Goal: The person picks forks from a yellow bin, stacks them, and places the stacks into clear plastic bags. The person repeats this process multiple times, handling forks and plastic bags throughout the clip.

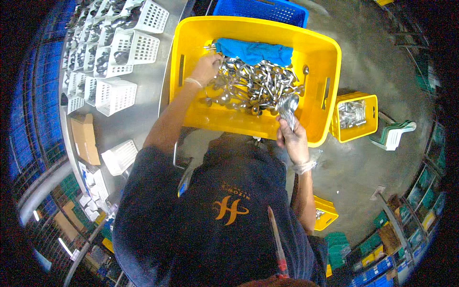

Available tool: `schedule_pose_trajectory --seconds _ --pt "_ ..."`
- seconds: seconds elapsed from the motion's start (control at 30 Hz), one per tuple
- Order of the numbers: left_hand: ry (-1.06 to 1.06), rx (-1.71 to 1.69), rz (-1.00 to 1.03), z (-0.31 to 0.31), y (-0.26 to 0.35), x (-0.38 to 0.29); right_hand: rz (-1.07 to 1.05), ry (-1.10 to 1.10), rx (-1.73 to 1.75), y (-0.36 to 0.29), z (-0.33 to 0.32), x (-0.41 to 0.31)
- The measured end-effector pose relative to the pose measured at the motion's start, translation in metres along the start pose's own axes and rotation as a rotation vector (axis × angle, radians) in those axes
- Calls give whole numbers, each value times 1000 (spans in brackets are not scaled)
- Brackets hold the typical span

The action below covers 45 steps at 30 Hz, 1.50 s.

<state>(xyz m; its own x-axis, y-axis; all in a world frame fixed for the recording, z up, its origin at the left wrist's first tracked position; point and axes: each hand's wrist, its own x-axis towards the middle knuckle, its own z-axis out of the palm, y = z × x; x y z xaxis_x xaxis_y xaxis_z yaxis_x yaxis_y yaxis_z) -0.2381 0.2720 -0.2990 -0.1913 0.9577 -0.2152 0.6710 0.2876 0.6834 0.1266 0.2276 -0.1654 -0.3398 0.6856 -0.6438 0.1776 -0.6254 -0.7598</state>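
Observation:
A large yellow plastic crate [229,123] stands before me, with a loose heap of metal spoons [265,80] on its floor. A folded blue cloth [254,51] lies along the far side of the heap. My left hand [208,68] reaches in at the heap's left edge, beside the cloth; whether its fingers hold a spoon is hidden. Over the near right part of the crate, my right hand [294,138] grips a stacked bunch of spoons [287,107] by the handles, bowls pointing away from me. One single spoon [305,73] leans near the crate's right wall.
On the metal table [147,77] to the left stand rows of white perforated baskets [145,46] with cutlery. A cardboard box [85,138] lies nearer. A blue crate [265,10] is behind the yellow one. Smaller yellow crates [358,134] with cutlery stand at the right, beside green-and-white plastic items [392,136].

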Motion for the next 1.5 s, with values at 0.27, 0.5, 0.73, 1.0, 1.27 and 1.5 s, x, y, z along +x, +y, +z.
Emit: schedule_pose_trajectory --seconds 0.27,0.5,0.73,1.0,1.27,1.5 --pt "-393 -343 39 -60 146 -25 -607 88 -506 -4 35 83" --pt "-448 -267 -351 -6 -5 5 -168 -197 125 -17 20 68" --pt "-81 241 -369 52 -46 -10 -104 -124 79 1 -6 43" --pt "-61 392 -368 95 -120 1 -112 -99 104 1 -8 45" --pt "-121 406 249 -19 60 -19 -379 11 -320 11 2 80" --pt "-218 45 251 -55 174 -28 -521 34 -517 -10 31 96"
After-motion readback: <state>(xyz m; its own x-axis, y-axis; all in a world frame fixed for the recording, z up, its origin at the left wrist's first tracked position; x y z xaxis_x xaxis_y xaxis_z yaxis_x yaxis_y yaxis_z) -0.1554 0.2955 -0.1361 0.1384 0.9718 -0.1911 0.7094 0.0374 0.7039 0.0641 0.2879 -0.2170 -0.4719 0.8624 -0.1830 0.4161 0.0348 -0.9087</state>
